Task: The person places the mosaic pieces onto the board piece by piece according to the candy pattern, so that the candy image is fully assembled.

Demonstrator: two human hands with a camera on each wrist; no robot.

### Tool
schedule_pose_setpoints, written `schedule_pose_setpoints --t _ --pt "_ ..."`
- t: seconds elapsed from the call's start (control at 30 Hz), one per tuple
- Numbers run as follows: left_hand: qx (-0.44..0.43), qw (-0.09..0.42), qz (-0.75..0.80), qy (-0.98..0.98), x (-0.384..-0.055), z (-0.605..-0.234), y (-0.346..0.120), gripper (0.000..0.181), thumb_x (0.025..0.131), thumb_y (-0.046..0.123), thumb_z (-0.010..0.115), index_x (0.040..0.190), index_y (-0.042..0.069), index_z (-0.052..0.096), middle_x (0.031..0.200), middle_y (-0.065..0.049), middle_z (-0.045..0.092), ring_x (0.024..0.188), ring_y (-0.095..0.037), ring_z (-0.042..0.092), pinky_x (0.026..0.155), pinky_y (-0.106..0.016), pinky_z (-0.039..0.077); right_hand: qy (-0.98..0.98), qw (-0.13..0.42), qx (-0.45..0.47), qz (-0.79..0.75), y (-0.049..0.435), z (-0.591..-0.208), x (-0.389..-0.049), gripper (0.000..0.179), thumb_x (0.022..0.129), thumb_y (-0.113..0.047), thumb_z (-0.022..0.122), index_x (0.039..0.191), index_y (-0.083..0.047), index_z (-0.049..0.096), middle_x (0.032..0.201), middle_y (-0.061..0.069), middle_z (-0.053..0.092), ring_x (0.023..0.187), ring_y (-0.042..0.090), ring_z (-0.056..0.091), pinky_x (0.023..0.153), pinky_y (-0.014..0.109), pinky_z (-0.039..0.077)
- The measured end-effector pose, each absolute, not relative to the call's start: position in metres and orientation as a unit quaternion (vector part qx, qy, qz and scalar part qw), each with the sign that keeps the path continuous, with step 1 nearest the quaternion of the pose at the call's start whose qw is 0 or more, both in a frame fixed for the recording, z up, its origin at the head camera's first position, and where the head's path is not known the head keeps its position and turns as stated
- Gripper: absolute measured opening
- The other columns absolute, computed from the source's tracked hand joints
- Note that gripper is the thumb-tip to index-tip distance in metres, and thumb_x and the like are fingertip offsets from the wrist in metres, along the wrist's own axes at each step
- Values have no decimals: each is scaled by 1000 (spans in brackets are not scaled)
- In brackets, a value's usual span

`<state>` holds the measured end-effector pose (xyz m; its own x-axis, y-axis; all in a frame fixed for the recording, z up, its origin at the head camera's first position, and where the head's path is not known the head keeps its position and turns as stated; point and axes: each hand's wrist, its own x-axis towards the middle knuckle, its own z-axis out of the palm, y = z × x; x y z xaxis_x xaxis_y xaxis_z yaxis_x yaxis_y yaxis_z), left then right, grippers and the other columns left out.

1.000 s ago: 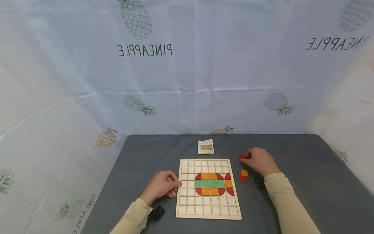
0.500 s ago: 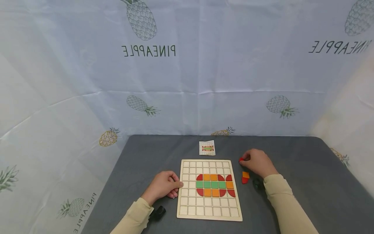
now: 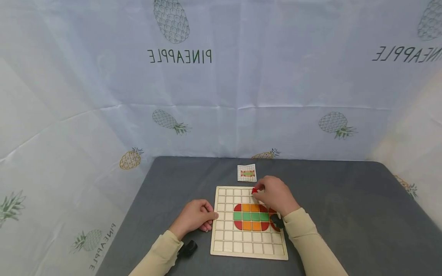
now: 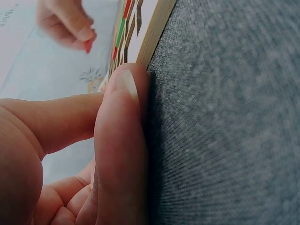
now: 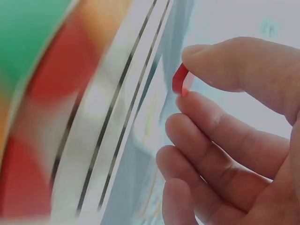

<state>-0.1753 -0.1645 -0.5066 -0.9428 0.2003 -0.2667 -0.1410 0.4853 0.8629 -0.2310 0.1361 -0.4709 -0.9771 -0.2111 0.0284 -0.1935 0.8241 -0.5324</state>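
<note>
My right hand (image 3: 277,194) is over the upper part of the wooden grid board (image 3: 243,247), pinching a small red quarter-round tile (image 5: 179,80) between thumb and index finger. The right wrist view shows the tile held off the board, with the other fingers loosely bent. At the board's left edge is my left hand (image 3: 197,216); its thumb and index finger meet at the rim in the left wrist view. On the grid lie a row of green tiles (image 3: 255,216), orange tiles (image 3: 246,226) and red rounded tiles (image 3: 238,225). My right wrist hides some tiles at the right.
Behind the board a small pattern card (image 3: 246,173) lies on the dark grey table (image 3: 186,176). A pineapple-print curtain (image 3: 221,84) hangs beyond the far edge. Black wrist cameras sit under both of my wrists.
My right hand has moved left from the table onto the board, carrying the red tile. The loose orange and red tiles beside the board are now hidden by that arm. My left hand stays put.
</note>
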Motion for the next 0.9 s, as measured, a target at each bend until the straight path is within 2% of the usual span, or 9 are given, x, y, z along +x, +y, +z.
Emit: schedule_pose_setpoints --t 0.33,0.67,0.9 --pt "21 165 514 842 -176 -505 -163 23 93 19 86 95 5 68 70 -4 70 56 -11 71 55 -33 65 947 -4 -184 -264 74 -473 -215 10 87 -21 89 89 -15 81 90 0 71 76 12 56 67 31 55" --pt "26 165 515 841 -175 -504 -165 23 94 20 86 93 6 68 69 -4 70 56 -12 71 54 -33 65 947 1 -216 -238 62 -483 -208 12 85 -18 90 86 -13 79 86 -3 65 77 13 55 64 30 53" --pt "28 161 514 842 -175 -505 -167 22 94 19 85 93 5 68 68 -3 69 55 -12 71 54 -33 65 948 -5 -228 -224 60 -486 -208 16 87 -24 91 87 -15 79 85 -4 66 77 12 55 65 30 54"
